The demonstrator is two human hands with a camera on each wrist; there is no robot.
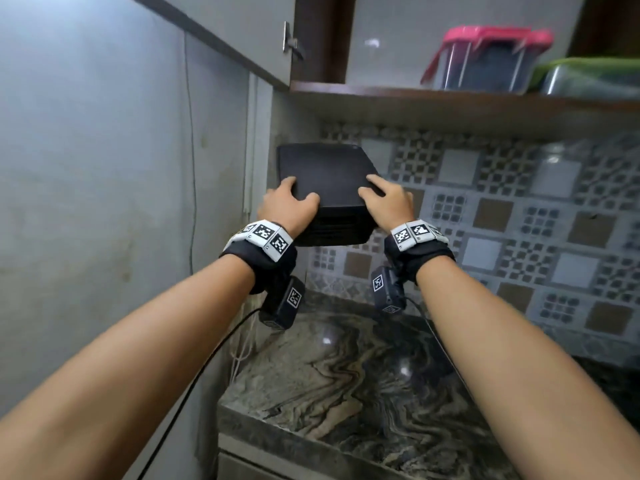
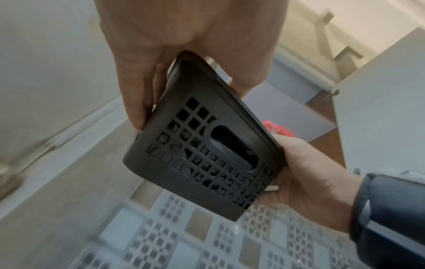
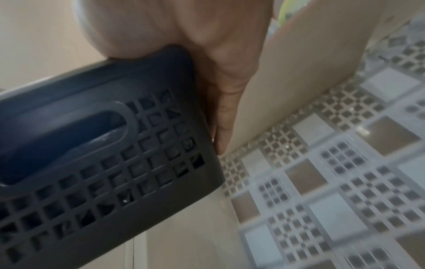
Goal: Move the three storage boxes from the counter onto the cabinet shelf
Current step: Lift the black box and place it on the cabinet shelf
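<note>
While gripped: black box (image 1: 325,174) aloft.

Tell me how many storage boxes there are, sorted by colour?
Black box, held in the air by the left hand and the right hand: 1
Red-lidded box on the shelf: 1
Green-lidded box on the shelf: 1
Total: 3

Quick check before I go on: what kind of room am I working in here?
Most likely a home kitchen. A marbled stone counter runs below a patterned tile backsplash, and a wall cabinet shelf above holds lidded plastic food containers. Both hands hold a black lidded storage box.
</note>
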